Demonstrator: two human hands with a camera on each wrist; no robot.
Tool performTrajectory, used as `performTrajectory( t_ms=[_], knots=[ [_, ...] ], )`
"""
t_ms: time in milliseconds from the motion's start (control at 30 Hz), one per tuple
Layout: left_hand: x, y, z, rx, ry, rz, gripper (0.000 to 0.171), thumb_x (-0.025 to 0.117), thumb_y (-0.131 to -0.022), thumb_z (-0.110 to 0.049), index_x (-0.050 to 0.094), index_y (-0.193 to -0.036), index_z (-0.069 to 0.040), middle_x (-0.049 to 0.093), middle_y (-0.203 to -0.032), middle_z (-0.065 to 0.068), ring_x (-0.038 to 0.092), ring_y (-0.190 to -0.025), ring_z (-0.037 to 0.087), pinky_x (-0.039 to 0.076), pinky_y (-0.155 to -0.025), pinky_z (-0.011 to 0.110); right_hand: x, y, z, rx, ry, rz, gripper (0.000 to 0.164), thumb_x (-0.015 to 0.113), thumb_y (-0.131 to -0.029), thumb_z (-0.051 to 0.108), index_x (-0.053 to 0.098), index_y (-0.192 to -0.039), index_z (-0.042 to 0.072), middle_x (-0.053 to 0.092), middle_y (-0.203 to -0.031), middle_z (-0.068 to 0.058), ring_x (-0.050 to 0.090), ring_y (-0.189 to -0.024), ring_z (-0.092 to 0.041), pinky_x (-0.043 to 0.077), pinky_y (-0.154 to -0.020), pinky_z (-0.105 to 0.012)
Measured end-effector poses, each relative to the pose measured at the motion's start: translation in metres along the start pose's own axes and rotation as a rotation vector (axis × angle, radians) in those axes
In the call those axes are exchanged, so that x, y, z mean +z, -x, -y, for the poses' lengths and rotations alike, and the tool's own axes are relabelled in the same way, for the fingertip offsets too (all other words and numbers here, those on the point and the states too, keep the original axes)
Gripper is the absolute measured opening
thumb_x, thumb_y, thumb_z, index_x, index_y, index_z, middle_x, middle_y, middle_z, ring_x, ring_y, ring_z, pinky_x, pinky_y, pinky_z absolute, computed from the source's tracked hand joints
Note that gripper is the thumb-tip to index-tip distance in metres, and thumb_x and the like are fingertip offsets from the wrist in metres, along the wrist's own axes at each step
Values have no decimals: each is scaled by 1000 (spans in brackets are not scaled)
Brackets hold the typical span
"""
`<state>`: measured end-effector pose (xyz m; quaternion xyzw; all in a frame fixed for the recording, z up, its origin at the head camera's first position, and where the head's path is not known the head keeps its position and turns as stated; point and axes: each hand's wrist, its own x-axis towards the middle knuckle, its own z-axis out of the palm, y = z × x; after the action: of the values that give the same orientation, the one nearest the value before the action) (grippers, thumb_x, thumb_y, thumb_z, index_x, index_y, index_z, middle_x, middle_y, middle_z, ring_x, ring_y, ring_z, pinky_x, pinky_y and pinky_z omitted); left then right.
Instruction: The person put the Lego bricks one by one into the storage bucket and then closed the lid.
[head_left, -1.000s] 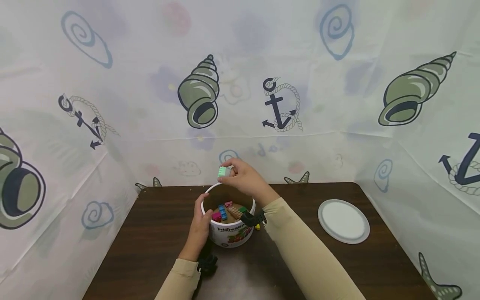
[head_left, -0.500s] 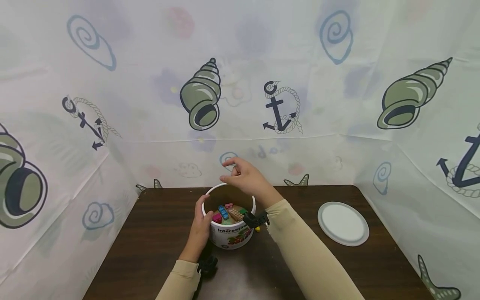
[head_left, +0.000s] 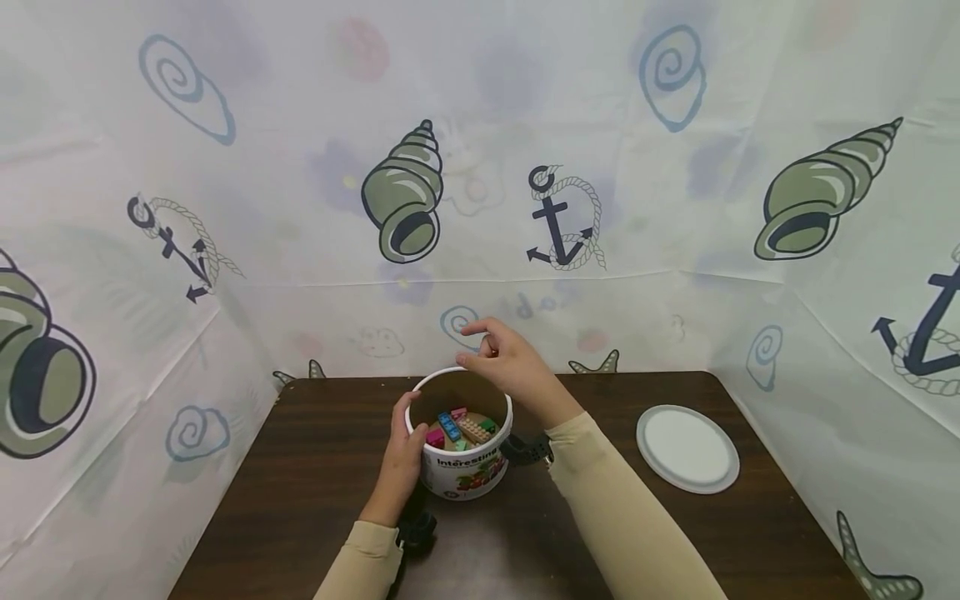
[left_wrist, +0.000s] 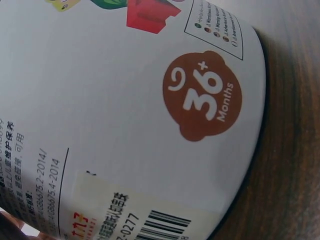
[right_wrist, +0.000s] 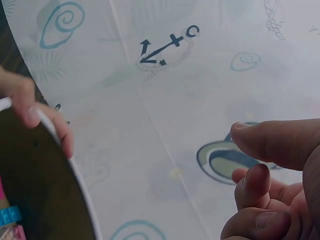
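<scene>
A white round bucket [head_left: 463,482] with printed fruit stands on the table, its mouth upward. My left hand [head_left: 397,462] grips its left rim, thumb over the edge and fingers outside. Inside lie a blue toy brick [head_left: 449,427], a tan brick [head_left: 474,430], a pink brick [head_left: 435,438], a pale green brick [head_left: 461,446] and others. Above the bucket's far right rim hovers my right hand [head_left: 517,371], holding nothing. Its thumb and index finger are spread apart, the other fingers bent, as the right wrist view confirms. The left wrist view shows the bucket's printed wall [left_wrist: 125,110] close up.
To the right on the dark wooden table [head_left: 322,450] lies a round white lid or plate [head_left: 687,450]. A pale cloth [head_left: 480,100] with printed shells and anchors hangs behind the table and along both sides.
The pale green brick left my right hand and now lies in the bucket. The right hand's fingers parted, then it shifted slightly right. My left hand stayed on the rim.
</scene>
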<state>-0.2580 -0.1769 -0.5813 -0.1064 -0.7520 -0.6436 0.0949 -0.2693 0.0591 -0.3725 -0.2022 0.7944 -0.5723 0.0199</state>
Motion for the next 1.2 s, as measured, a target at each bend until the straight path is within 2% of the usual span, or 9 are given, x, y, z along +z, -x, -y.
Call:
performTrajectory(
  t_ms=[167,433,600,733,867,967,1033,1133,1200],
  knots=[
    [1,1,-2,-9,-9,-4,58,52,-112,-36,30,-166,-29,28,-174,11,38,-156,44,29,-126,75,-9,12,-25,-8,-18,-3,43,77,-103,26,63,-142,17,51,-79,-1,44,-68,-19,44,-69,-33],
    [4,3,2,-15,-4,-4,58,52,-112,-36,31,-165,-30,29,-174,10,38,-156,43,28,-126,75,-27,44,-76,33,46,-118,37,73,-106,29,63,-140,20,50,-81,-2,40,-67,-19,40,-66,-32],
    [1,2,1,-12,-19,-16,59,52,-111,-39,31,-165,-31,28,-175,9,37,-158,43,26,-126,77,-22,53,-118,88,23,-222,31,73,-106,27,67,-135,19,50,-79,1,43,-67,-18,42,-71,-33],
    [1,2,0,-14,-7,0,59,51,-112,-41,30,-166,-32,27,-176,8,35,-159,45,26,-126,77,-9,59,-158,177,-21,-328,26,69,-108,28,70,-131,16,51,-83,-3,44,-66,-16,40,-64,-30],
    [4,2,-1,-22,-7,0,59,50,-112,-39,30,-166,-30,28,-176,10,37,-158,47,27,-126,77,6,66,-200,324,-102,-289,38,62,-111,39,66,-139,13,57,-97,-6,39,-57,-11,36,-53,-28],
    [4,3,-2,-30,-7,1,59,50,-112,-40,29,-166,-30,27,-176,11,36,-157,48,26,-126,77,17,70,-225,395,-109,-252,44,56,-113,46,65,-142,13,60,-103,-6,40,-59,-10,36,-53,-26],
    [3,3,-3,-33,-2,1,60,51,-112,-41,29,-166,-30,27,-176,11,36,-157,47,25,-126,77,23,72,-234,392,-85,-240,46,55,-113,49,66,-141,15,61,-104,-9,49,-71,-13,42,-61,-28],
    [2,3,-3,-35,10,1,59,50,-112,-42,29,-166,-32,27,-175,10,35,-158,46,25,-126,77,26,75,-239,356,-9,-224,43,57,-111,51,68,-139,20,69,-125,-9,62,-99,-19,50,-80,-34],
    [3,3,-3,-38,12,3,59,50,-112,-42,29,-166,-32,27,-175,9,35,-158,46,25,-126,77,25,78,-237,350,23,-189,38,59,-111,46,69,-140,23,69,-133,-9,62,-106,-20,50,-86,-36]
  ],
)
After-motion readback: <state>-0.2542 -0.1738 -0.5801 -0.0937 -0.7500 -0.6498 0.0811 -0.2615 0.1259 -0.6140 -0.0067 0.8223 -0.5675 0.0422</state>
